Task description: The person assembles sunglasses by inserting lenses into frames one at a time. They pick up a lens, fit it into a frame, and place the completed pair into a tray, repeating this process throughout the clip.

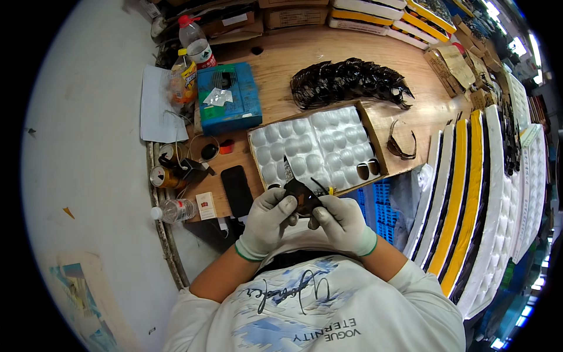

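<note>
My left hand [268,219] and my right hand [345,223], both in white work gloves with green cuffs, grip a dark pair of sunglasses [303,198] from its two sides. One temple arm points up and away from my left fingers. The glasses are held over the near edge of a cardboard box with a white moulded tray [302,144] full of rounded cups. At the tray's near right corner sits a pair of brown-lensed sunglasses [368,169]. To the right of the box, another pair of sunglasses [402,144] lies on the wooden table [272,56].
Beyond the box lies a long heap of dark eyewear [352,82]. A blue box [229,98], bottles [195,42], a black phone [236,190], a cigarette pack [206,205] and cans [161,176] crowd the left. Stacked white and yellow trays [460,199] stand at right.
</note>
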A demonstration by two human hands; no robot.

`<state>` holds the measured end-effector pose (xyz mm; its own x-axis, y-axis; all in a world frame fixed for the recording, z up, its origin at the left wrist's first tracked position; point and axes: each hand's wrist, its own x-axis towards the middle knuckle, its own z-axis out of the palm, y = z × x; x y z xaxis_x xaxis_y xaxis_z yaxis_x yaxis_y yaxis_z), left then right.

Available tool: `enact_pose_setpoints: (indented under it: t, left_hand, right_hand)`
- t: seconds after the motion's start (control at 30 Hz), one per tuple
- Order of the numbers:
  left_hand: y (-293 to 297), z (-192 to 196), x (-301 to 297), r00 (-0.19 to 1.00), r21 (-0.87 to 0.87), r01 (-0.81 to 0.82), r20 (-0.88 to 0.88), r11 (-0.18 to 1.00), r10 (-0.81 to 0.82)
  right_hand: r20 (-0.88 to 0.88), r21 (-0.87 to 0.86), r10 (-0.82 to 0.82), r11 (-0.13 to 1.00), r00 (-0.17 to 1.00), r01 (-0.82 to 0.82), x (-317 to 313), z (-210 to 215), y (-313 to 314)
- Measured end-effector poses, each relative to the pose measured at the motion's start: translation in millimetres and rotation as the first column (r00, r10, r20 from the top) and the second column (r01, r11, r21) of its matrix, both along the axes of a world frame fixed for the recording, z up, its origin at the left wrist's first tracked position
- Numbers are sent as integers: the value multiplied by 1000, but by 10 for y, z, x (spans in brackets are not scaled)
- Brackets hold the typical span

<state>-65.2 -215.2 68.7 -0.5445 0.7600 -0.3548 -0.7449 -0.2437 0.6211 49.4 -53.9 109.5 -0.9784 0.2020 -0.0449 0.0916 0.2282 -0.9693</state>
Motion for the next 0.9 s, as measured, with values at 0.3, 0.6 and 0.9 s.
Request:
enact_pose_setpoints:
  t: [0.3, 0.6, 0.9]
  left_hand:
    - [20, 223, -85, 943, -237, 139, -265, 962, -202]
    - [209, 398, 3, 888, -294, 197, -352, 935, -297]
    - [513, 357, -221, 681, -339, 504, -409, 794, -607]
  right_hand:
    - [197, -246, 6, 968, 980, 44, 93, 47, 91]
    - [257, -453, -177, 846, 950, 280, 143, 62, 12]
    - [132, -261, -76, 959, 988, 109, 263, 117, 360]
